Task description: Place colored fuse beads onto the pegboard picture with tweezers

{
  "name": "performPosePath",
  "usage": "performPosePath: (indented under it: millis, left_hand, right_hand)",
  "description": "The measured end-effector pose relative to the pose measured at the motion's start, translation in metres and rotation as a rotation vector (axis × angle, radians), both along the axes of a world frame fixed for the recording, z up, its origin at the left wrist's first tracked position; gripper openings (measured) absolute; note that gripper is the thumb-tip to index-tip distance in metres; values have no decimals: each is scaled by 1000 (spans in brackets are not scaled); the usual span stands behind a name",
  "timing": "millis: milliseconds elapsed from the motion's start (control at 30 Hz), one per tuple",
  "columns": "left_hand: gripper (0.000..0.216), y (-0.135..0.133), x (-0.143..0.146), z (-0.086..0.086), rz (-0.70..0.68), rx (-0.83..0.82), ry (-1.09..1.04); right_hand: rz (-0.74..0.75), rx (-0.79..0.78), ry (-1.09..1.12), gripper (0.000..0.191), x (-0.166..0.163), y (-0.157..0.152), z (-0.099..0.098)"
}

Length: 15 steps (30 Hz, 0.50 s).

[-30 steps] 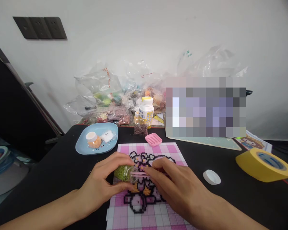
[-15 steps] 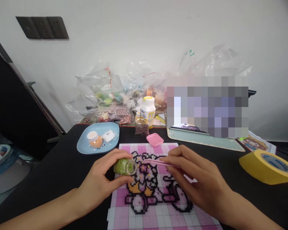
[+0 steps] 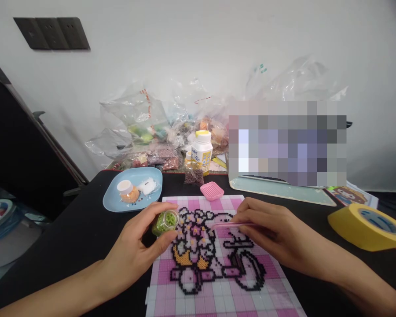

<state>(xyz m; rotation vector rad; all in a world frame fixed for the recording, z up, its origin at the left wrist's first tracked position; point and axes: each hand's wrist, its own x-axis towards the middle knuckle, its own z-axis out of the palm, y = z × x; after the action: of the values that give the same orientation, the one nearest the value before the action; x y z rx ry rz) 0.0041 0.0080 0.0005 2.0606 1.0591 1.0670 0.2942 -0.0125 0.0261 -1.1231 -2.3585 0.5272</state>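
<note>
My left hand (image 3: 137,248) is closed around a small clear bottle of green beads (image 3: 165,221), its open mouth facing up and to the right. My right hand (image 3: 277,235) pinches pink tweezers (image 3: 231,225), whose tips point left over the bead picture. Both hands hover over a pink-and-white checked pegboard (image 3: 224,290) carrying a bead design with black outlines, pink and orange patches.
A blue plate (image 3: 112,203) holds an orange bead bottle and a white one. A pink ridged tray (image 3: 211,190), a white-and-yellow bottle (image 3: 202,151), bags of beads (image 3: 145,132), a yellow tape roll (image 3: 366,226) and a light green board (image 3: 284,190) lie around.
The right hand drew the tweezers out of the green bead bottle and moved right over the board. The left hand tilted the bottle more upright.
</note>
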Motion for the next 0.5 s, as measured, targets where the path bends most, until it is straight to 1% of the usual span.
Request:
performPosePath:
  millis: [167, 500]
  left_hand:
    - [32, 2, -5, -1, -25, 29, 67]
    - [31, 3, -3, -1, -3, 22, 52]
  right_hand:
    - [9, -4, -17, 18, 0, 0, 1]
    - [41, -27, -48, 23, 3, 0, 2]
